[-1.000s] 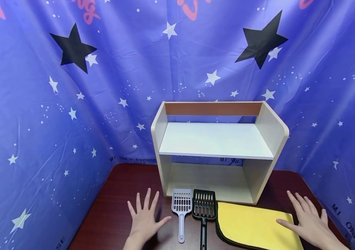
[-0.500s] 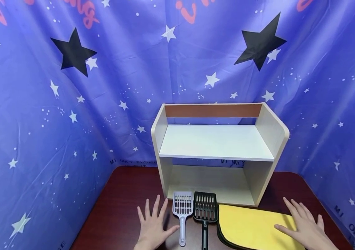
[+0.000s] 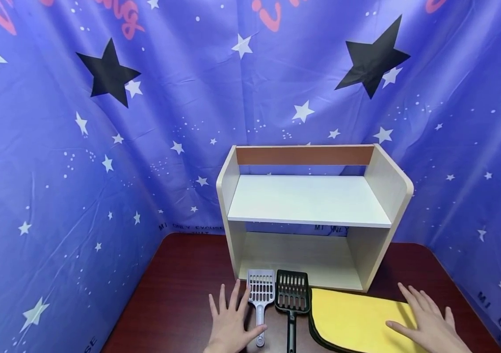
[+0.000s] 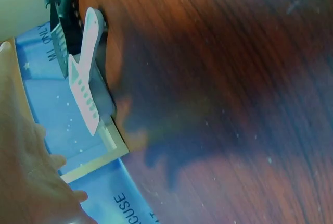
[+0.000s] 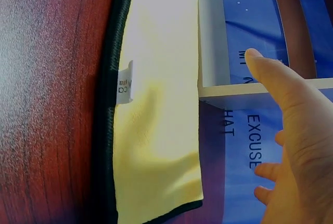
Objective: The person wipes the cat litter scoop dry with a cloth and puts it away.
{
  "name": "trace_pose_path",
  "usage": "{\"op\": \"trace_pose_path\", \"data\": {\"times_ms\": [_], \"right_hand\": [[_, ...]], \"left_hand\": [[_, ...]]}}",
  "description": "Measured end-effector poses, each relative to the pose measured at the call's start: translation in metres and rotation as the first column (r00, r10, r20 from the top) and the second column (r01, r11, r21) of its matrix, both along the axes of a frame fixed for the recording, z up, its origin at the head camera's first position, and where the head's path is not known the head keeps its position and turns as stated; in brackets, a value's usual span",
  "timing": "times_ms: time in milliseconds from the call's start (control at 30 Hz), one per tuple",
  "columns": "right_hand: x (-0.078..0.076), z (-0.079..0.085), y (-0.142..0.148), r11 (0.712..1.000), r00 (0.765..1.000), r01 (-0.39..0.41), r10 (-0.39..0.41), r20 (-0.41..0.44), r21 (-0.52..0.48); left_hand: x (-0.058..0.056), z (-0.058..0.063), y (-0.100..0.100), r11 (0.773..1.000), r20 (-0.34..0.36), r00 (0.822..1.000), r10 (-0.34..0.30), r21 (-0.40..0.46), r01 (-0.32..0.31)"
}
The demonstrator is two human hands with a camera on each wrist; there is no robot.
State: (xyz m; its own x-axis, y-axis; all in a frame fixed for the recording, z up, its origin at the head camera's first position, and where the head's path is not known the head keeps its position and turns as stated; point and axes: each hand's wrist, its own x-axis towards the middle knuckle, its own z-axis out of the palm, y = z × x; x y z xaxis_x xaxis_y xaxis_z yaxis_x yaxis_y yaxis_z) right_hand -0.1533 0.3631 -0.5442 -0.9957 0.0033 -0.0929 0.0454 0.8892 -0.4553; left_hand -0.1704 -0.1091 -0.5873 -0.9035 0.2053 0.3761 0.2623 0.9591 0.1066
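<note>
My left hand (image 3: 231, 323) is spread beside a light grey slotted litter scoop (image 3: 261, 287), its thumb overlapping the scoop's handle in the head view. In the left wrist view the grey scoop (image 4: 87, 73) lies past the fingers, on the table. Right of it lies a black slotted litter scoop (image 3: 292, 292), its handle toward me. My right hand (image 3: 427, 321), fingers apart, is over the right end of a folded yellow cloth (image 3: 356, 316) with dark edging. A white tag (image 5: 125, 83) shows on the cloth's edge in the right wrist view. Neither hand grips anything.
A pale two-tier shelf unit (image 3: 307, 198) stands behind the scoops and the cloth, its front edge close to the scoop heads. The dark red-brown table (image 3: 166, 294) has rounded back corners. A blue starry curtain (image 3: 179, 98) surrounds it.
My left hand has moved right and slightly down, closer to the grey scoop's handle. The right hand has shifted slightly left and down. The scoops and cloth stay on the table.
</note>
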Motion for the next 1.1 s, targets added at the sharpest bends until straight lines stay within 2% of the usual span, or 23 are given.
{"op": "trace_pose_path", "data": {"times_ms": [100,333,633,800,900,1000,1100], "right_hand": [[0.000,-0.003,-0.001,1.000,1.000,0.002,-0.002,0.003,-0.022],[-0.002,-0.006,-0.007,1.000,1.000,0.003,-0.003,0.010,-0.012],[-0.004,-0.009,-0.012,1.000,1.000,-0.011,0.011,0.024,0.012],[-0.004,-0.014,-0.015,0.999,0.997,-0.020,0.022,0.069,-0.029],[-0.004,-0.019,-0.017,0.999,0.998,-0.032,0.032,0.046,-0.010],[-0.004,-0.023,-0.020,0.998,0.998,-0.056,0.057,-0.029,0.038],[-0.005,-0.026,-0.023,0.996,0.993,-0.075,0.079,-0.092,0.044]], "left_hand": [[0.002,0.000,0.003,1.000,0.025,1.000,-0.006,-0.002,0.006],[0.006,0.000,0.008,0.999,0.021,0.999,-0.041,0.007,0.041],[0.008,-0.003,0.017,0.997,0.082,0.994,-0.074,0.020,0.072],[0.008,-0.005,0.021,0.995,0.093,0.991,-0.097,0.016,0.096],[0.007,-0.005,0.022,0.994,0.074,0.991,-0.109,0.009,0.108],[0.006,-0.004,0.024,0.992,0.047,0.991,-0.125,0.010,0.125],[0.006,-0.002,0.026,0.989,0.041,0.989,-0.145,0.026,0.144]]}}
